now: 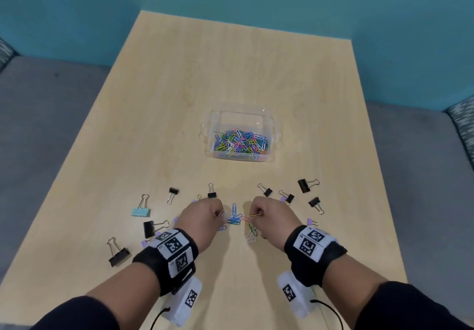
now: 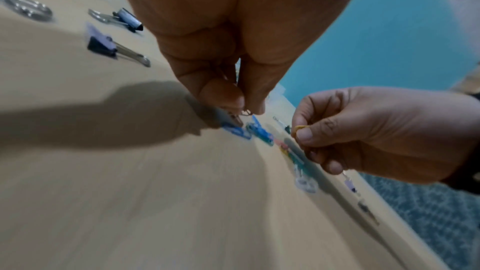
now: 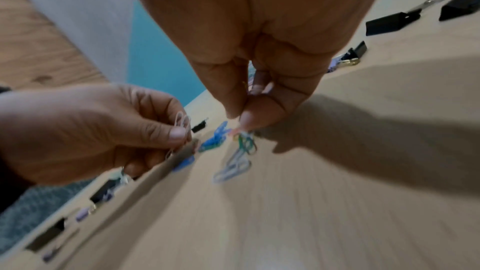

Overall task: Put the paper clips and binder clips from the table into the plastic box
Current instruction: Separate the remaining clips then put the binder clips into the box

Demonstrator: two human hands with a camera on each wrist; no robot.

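Observation:
A clear plastic box (image 1: 211, 124) at the table's middle holds a heap of coloured paper clips (image 1: 241, 141). Nearer me, blue paper clips (image 1: 234, 218) lie between my hands, and green and white ones (image 1: 251, 232) sit under the right hand. My left hand (image 1: 221, 214) pinches white paper clips (image 3: 182, 121) between thumb and fingers. My right hand (image 1: 259, 214) pinches a yellow paper clip (image 1: 255, 216) just above the pile. Black binder clips (image 1: 306, 185) lie scattered in an arc around both hands.
A light blue binder clip (image 1: 141, 211) and large black ones (image 1: 119, 254) lie at the left. Small purple clips (image 1: 311, 222) sit near the right wrist. The wooden table (image 1: 230, 73) stands against a teal wall, with grey seating on both sides.

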